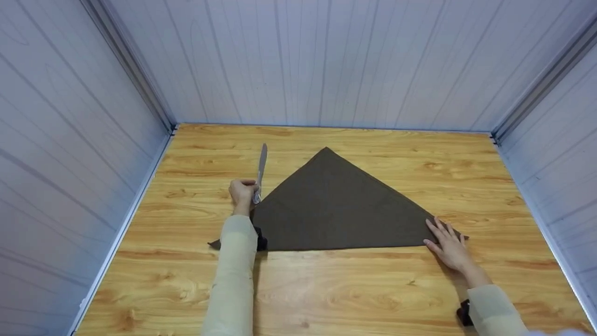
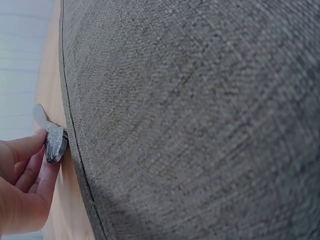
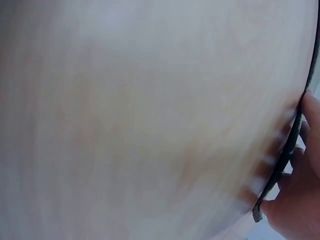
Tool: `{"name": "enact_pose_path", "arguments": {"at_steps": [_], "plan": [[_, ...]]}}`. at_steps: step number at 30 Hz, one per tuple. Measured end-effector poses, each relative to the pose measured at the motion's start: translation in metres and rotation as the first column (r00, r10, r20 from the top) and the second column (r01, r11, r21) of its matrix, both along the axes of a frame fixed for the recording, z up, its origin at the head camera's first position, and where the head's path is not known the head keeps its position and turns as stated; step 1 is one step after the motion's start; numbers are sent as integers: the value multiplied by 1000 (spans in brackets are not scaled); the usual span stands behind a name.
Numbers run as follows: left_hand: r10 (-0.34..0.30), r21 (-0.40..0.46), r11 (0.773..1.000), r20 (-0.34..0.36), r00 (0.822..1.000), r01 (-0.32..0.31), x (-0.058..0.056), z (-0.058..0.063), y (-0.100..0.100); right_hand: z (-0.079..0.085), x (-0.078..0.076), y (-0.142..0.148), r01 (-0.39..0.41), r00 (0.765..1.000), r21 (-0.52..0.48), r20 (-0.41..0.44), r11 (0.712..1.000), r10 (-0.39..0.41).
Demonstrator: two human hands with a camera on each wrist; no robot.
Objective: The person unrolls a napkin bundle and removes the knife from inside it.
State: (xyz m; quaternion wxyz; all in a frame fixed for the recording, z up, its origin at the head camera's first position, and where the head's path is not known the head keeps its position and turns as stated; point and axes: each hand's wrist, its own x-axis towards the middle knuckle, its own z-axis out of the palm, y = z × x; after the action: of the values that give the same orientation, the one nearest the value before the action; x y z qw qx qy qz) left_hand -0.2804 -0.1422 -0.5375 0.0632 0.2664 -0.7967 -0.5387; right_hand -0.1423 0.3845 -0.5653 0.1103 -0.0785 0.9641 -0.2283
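A dark brown-grey cloth lies folded into a triangle on the wooden table, its point toward the back wall. Just left of its slanting edge, my left hand pinches a silver table knife by its patterned handle, the blade pointing away from me. The left wrist view shows thumb and fingers on the knife handle beside the cloth's hem. At the cloth's right corner my right hand rests with fingers spread and straight. The left forearm covers part of the cloth near its left corner.
The wood-grain tabletop runs back to a pale panelled wall. Similar panels stand along the left and right sides. Dark wrist cameras sit at both wrists.
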Motion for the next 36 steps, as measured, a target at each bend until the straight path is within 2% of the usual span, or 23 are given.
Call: {"name": "enact_pose_path", "arguments": {"at_steps": [5,11,18,24,29,36], "plan": [[1,-45,999,7,1000,0,3,1,0,2,2,-1,-4,1000,-20,-16,1000,4],[-11,-21,1000,-6,1000,11,7,2,-2,3,1,-1,-3,1000,-17,-17,1000,3],[-5,44,999,-12,1000,6,9,2,-2,7,-1,-1,-16,1000,-25,-14,1000,16],[-16,-48,999,12,1000,16,10,4,-4,14,-4,-1,-45,999,-26,-29,999,44],[-56,-65,996,47,997,59,10,9,-5,23,-9,-2,-65,998,28,-16,998,65],[-164,-186,969,-6,986,160,13,15,-6,29,-19,-5,-22,999,32,-28,999,23]]}}
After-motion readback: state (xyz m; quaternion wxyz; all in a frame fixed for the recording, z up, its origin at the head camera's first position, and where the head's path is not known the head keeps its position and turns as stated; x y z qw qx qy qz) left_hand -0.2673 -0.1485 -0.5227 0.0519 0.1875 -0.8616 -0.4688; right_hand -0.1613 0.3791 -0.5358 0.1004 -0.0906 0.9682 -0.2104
